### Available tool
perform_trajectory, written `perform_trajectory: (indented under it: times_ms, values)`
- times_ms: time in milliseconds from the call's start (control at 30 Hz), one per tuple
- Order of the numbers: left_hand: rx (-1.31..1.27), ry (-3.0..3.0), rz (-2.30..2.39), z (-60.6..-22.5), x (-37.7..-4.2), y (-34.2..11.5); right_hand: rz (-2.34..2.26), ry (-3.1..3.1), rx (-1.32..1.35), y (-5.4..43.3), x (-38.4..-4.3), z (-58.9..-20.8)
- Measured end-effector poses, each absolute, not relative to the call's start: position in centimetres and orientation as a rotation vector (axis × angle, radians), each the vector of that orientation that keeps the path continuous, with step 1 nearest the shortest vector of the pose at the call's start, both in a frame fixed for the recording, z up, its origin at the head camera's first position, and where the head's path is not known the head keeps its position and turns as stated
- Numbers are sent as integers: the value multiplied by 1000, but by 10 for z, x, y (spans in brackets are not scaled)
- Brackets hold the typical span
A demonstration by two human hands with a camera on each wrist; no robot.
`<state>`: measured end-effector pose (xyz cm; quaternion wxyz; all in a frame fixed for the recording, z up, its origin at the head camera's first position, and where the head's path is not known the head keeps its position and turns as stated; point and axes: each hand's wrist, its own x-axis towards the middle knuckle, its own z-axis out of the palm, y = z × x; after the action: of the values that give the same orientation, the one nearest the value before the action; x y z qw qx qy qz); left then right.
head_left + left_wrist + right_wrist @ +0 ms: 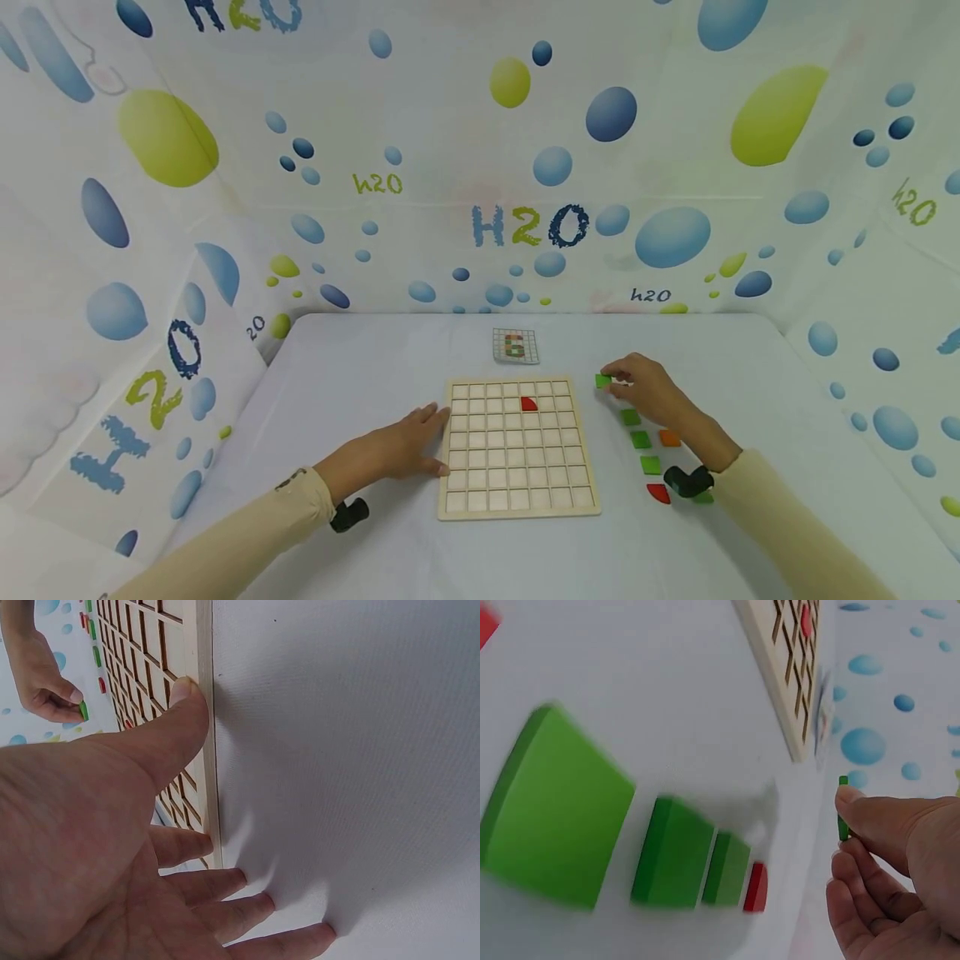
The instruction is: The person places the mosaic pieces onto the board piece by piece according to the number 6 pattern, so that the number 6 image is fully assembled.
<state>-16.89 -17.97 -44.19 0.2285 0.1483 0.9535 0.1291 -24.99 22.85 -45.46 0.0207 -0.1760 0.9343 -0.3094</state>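
My right hand pinches a green square tile between thumb and fingers, beyond the board's far right corner. In the right wrist view the tile appears edge-on. My left hand rests at the left side of a wooden grid board, fingers spread. The left wrist view has its thumb on the board's frame and the other fingertips at the edge and on the cloth. One red quarter-round piece lies in a cell in the second row from the far side.
Right of the board lie several green tiles, an orange tile and a red quarter-round piece. Another red piece shows in the right wrist view. A small pattern card lies behind the board, on the white cloth.
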Motion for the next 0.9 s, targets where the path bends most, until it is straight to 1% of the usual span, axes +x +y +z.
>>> perform_trajectory:
  times_ms: [167,467,667,900]
  values:
    - [399,2621,363,-442,-168,-180,-941,2887,-652,211,-249,-454]
    - [408,2618,357,-441,-168,-179,-887,2863,-624,178,-250,-450]
    - [415,2622,352,-442,-168,-178,-889,2839,-675,154,-250,-445]
    - [399,2626,342,-443,-169,-180,-872,2738,-748,128,-253,-451]
